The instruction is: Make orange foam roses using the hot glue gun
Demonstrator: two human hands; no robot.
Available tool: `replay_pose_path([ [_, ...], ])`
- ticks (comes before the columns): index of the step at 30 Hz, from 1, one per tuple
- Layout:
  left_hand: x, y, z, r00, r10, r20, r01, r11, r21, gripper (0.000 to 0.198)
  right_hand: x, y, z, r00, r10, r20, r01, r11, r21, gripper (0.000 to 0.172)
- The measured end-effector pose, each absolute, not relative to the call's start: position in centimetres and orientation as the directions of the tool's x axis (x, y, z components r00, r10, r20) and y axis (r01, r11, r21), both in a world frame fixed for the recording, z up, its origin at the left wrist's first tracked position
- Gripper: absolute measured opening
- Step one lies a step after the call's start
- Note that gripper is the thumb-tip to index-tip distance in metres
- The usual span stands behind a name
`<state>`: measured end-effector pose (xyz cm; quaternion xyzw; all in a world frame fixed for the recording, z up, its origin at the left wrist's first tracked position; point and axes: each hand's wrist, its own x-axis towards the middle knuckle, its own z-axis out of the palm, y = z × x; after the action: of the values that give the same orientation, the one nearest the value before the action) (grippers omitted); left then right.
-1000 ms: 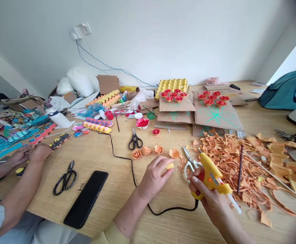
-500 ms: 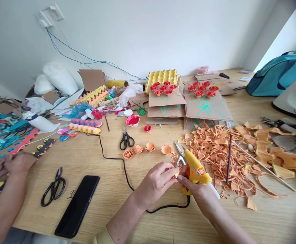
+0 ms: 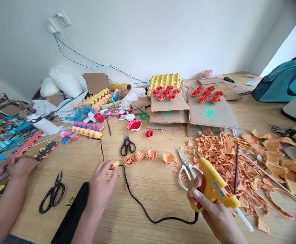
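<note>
Dial centred on the view. At 7 to 8 o'clock on the wood-grained counter [image 3: 153,189] lies a flat black rectangular phone [image 3: 70,217], partly under your left forearm. Just beside it, your left hand [image 3: 100,181], slightly blurred, pinches a small pale-yellow piece [image 3: 115,164] between thumb and fingertips. Material uncertain; judged very light, soft, easily creased. Hold it by one edge, lightly.

At 6: a loose row of four orange, cupped, petalled flowers [image 3: 151,154]. Petals look thin; rims probably fragile, so lift from the base.

Toward 4: silver-bladed scissors with white handles [image 3: 182,157], close by your right hand [image 3: 207,208]. That hand's fingers wrap the grip of a yellow plastic glue gun [image 3: 212,176]; cannot tell whether its red trigger is squeezed. Nozzle aims between 10 and 11. Red light lit, so treat the tip as hot. Body judged stiff, moderately light; keep to the grip. The black rubbery cord [image 3: 160,222] may drag. Translucent white glue stick [image 3: 244,219] protrudes toward 5.

At 3 to 4: heaped orange curled scraps [image 3: 219,152].
</note>
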<state>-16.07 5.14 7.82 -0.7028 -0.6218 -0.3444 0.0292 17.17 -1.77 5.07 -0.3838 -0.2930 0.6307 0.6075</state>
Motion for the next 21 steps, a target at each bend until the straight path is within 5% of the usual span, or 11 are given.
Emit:
replay_pose_path([
  [4,-19.0,4.4,9.3,-0.318,0.769,0.555,0.888,0.038,0.458,0.028,17.0,-2.0,4.7,-0.038,0.994,-0.103,-0.561,-0.106,-0.821,0.017],
  [14,-9.4,6.0,6.1,0.158,0.903,0.399,0.786,-0.359,0.503,0.023,17.2,-1.7,4.9,-0.016,0.996,-0.086,-0.656,-0.075,-0.751,0.014],
  [21,-7.5,5.8,4.2,0.296,0.912,0.283,0.795,-0.399,0.457,0.025,17.6,-1.5,4.4,0.061,0.98,-0.189,-0.636,-0.108,-0.764,0.023],
])
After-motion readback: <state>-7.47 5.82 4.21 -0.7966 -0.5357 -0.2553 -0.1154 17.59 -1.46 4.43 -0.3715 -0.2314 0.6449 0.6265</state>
